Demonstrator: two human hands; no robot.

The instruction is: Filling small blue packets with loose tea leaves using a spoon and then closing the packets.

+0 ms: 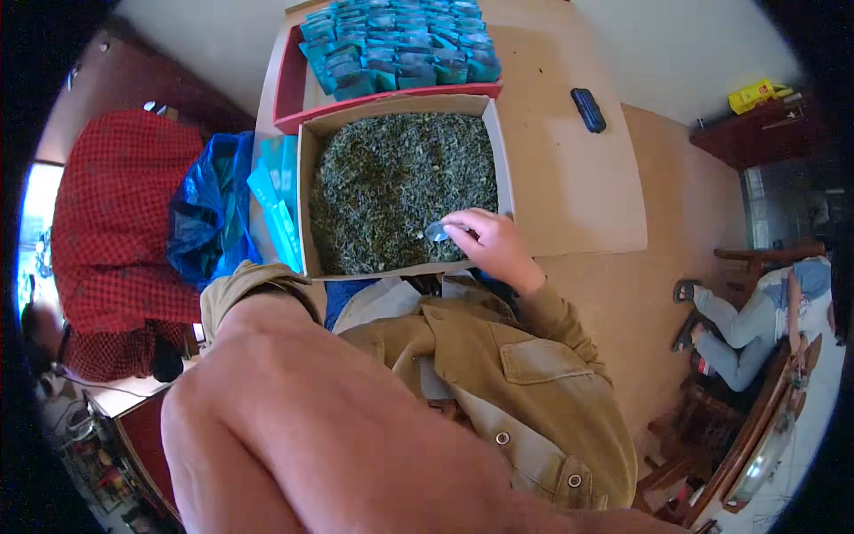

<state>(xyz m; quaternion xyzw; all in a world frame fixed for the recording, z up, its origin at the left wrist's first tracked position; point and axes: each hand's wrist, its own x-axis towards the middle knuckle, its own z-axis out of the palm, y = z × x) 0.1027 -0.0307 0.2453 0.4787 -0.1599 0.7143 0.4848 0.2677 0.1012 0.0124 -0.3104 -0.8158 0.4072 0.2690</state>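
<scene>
My right hand (490,243) pinches a small clear scoop or spoon (437,231) over the near right part of an open cardboard box (505,160). Dried green leaves (400,180), perhaps loose tea, fill the box. My left hand (333,400) is raised very close to the camera, large in the lower part of the picture; its fingers cannot be made out clearly, nor whether it holds anything. Flat teal packets (279,200) lie along the box's left side. Behind it, a red box (288,100) holds many upright teal packets (400,53).
A blue plastic bag (210,213) with teal packets inside stands at the left, beside a red checked cloth (127,213). A dark case (588,110) lies on the cardboard sheet (574,193) at the right. Another person (747,327) sits at the far right.
</scene>
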